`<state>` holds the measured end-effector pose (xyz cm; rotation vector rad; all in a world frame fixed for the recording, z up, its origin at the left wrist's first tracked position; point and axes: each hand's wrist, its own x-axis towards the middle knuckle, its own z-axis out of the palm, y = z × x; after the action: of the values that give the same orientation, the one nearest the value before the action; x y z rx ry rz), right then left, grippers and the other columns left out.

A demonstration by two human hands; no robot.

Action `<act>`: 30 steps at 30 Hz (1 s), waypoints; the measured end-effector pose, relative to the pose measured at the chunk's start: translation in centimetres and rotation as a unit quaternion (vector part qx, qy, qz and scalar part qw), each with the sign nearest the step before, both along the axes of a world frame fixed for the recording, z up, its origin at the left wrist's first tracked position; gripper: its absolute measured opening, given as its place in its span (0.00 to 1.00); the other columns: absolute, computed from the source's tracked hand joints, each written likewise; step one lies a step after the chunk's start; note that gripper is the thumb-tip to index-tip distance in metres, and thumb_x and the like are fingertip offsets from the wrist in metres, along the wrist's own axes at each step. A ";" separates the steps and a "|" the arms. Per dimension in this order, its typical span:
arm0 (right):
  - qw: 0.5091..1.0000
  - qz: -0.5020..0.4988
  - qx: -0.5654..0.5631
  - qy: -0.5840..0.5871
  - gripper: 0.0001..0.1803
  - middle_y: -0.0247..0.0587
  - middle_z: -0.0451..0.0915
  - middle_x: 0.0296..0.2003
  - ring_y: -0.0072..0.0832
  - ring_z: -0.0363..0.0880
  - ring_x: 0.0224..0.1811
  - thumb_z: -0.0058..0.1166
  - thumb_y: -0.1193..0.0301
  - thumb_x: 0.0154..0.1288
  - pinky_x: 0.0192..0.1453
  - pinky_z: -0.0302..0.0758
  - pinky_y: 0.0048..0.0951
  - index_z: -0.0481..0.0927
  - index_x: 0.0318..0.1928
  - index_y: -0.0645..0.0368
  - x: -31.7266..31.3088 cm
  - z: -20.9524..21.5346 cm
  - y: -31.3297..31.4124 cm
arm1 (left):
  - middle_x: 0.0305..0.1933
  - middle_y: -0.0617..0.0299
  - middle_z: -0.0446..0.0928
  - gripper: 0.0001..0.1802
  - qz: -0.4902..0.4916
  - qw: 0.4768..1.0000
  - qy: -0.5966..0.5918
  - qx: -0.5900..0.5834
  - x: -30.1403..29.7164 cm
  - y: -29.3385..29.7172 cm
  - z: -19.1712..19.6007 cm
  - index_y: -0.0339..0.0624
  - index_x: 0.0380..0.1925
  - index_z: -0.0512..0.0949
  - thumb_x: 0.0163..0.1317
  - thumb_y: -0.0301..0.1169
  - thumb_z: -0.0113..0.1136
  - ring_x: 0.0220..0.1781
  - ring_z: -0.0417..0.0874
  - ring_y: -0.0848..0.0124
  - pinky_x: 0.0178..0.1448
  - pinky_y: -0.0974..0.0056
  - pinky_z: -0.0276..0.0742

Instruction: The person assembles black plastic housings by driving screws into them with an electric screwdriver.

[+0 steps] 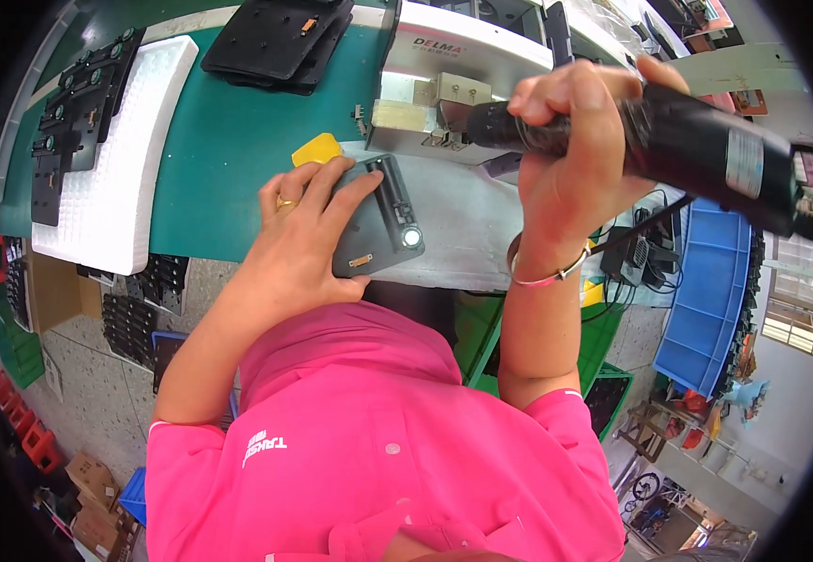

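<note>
My left hand (308, 220) lies spread over a dark grey flat plate (355, 239) at the bench's front edge, fingertips on its top and thumb at its near edge. The plate carries a black slotted strip, a round silver part (412, 237) and a small brass-coloured piece (360, 260). Wrapped round a black power screwdriver (706, 150), my right hand (580, 131) holds it nearly level above the bench, its tip end toward a pale machine (453, 103). The tip passes in front of the machine's metal block, and I cannot tell whether they touch. A yellow piece (317, 148) lies beyond my left fingers.
Black plates (280, 42) are stacked at the back of the green bench (209, 140). At the left, a white foam tray (111, 178) lies beside black plates with round parts (78, 112). Blue bins (706, 281) and a black cable stand at the right.
</note>
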<state>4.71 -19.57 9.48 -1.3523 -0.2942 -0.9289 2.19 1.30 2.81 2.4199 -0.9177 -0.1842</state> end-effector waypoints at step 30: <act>0.983 0.121 0.103 0.093 0.24 0.37 0.71 0.22 0.25 0.68 0.16 0.54 0.79 0.62 0.22 0.74 0.31 0.59 0.55 0.60 -5.3 -3.1 1.4 | 0.43 0.68 0.73 0.18 0.000 0.968 -0.197 -0.153 -3.0 -1.8 -3.6 0.56 0.37 0.83 0.40 0.34 0.71 0.51 0.73 0.69 0.66 0.51 0.51</act>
<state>-0.55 -18.13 6.37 -1.1738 -0.2065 -0.6080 -0.81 -0.50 -0.75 2.2006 -1.0273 0.4255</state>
